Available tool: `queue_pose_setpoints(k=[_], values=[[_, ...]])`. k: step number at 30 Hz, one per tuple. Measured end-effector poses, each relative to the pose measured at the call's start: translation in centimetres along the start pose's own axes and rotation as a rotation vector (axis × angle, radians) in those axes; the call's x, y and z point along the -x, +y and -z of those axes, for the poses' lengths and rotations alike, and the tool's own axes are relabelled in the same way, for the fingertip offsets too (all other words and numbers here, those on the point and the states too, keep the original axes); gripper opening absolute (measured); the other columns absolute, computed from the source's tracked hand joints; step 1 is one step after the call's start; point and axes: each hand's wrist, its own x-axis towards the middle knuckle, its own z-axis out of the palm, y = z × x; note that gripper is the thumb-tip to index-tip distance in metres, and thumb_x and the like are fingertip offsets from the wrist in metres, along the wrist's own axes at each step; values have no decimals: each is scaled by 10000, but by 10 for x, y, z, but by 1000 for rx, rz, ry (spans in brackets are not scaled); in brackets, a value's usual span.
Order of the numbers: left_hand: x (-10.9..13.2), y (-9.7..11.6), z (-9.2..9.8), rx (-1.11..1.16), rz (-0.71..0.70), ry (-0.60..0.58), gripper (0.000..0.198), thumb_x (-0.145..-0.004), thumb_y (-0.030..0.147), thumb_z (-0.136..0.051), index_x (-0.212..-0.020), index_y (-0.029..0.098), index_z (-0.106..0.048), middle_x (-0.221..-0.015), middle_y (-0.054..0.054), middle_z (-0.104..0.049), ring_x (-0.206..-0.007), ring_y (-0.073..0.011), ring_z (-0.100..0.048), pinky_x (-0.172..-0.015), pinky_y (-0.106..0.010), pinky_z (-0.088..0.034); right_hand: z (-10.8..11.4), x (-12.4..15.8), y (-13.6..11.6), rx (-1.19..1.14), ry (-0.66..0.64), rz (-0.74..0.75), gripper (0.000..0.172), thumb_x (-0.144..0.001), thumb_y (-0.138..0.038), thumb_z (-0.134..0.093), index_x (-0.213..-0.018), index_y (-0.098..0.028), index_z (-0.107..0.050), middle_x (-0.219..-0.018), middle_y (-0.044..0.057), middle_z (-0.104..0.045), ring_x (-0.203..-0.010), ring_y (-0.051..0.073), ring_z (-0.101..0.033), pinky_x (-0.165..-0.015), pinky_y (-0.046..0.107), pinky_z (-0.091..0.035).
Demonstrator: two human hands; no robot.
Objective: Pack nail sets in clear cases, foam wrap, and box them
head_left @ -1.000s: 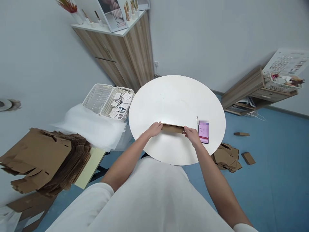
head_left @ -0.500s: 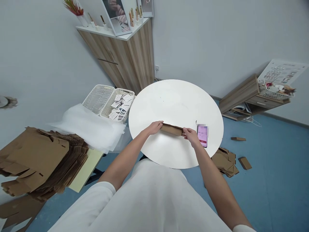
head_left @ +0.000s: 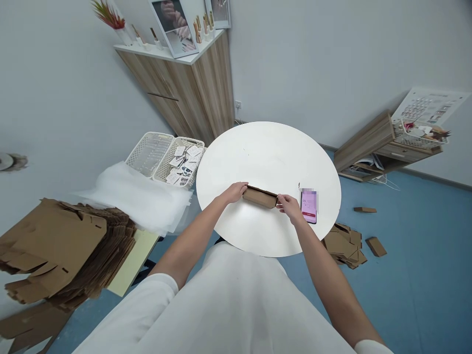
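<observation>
A small brown cardboard box [head_left: 260, 197] lies on the round white table [head_left: 267, 152] in front of me. My left hand [head_left: 233, 192] grips its left end with curled fingers. At the box's right end my right hand [head_left: 289, 206] is closed on it. A phone [head_left: 309, 205] with a pink screen lies just right of my right hand.
Two white baskets [head_left: 165, 156], one with printed cards, stand left of the table beside white foam sheets [head_left: 138, 194]. A stack of flat cardboard blanks [head_left: 62, 250] lies at the left. More cardboard pieces [head_left: 344, 243] are scattered on the blue floor. A wooden cabinet [head_left: 191, 88] stands behind.
Both hands stay on the box, which has tilted slightly with its left end a little farther from me. The view shifted a bit.
</observation>
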Motion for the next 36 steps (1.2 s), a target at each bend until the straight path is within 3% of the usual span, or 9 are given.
queue_pose_setpoints(k=[6,14,19,24,29,33,36], values=[[-2,-7,3,-38,-74,-55,375,-857,348,-294,-1110,196,-525,-914,-57,-585,-901,-183,-523,-804,-282,-383,-4,1,-2,11,13,4,391,-690,-536,-505,-863,-197,-597,-884,62,-631,-669,151,-619,-551,251,-466],[5,-10,4,27,1,-63,391,-815,331,-406,-1175,208,-494,-1068,-50,-559,-916,-170,-525,-814,-277,-403,-3,-1,1,-11,-14,-20,379,-684,-487,-538,-936,-206,-574,-870,57,-630,-688,156,-623,-569,250,-464],[7,-13,0,54,-2,-31,385,-784,290,-460,-1160,222,-504,-1039,-47,-540,-870,-156,-534,-817,-287,-412,-3,-2,6,-48,-34,-11,416,-685,-437,-559,-1033,-214,-521,-905,52,-605,-709,150,-622,-599,251,-473],[13,-13,-5,233,43,-29,403,-728,296,-544,-1125,233,-512,-1131,-55,-491,-797,-121,-551,-778,-284,-446,-6,-4,12,-81,-40,-2,415,-668,-399,-560,-1046,-240,-492,-985,39,-571,-707,132,-612,-589,242,-479],[18,-14,-16,432,158,-9,337,-774,316,-480,-1098,222,-494,-1116,-75,-493,-765,-104,-544,-657,-266,-488,-10,-3,18,-91,-39,-5,386,-637,-338,-560,-1004,-256,-475,-1102,30,-516,-661,106,-602,-577,249,-464],[21,-14,-22,423,248,-9,426,-785,318,-476,-1197,242,-399,-1143,-99,-478,-810,-117,-552,-643,-252,-487,-10,0,19,-73,-61,42,399,-657,-329,-526,-1045,-275,-453,-1126,29,-496,-674,108,-594,-610,273,-457],[28,-10,-24,385,276,-39,353,-810,323,-429,-1146,217,-456,-1147,-99,-493,-875,-139,-552,-669,-251,-484,-9,7,23,-37,-83,88,425,-672,-328,-515,-1087,-273,-447,-1127,34,-487,-693,112,-587,-661,294,-450]])
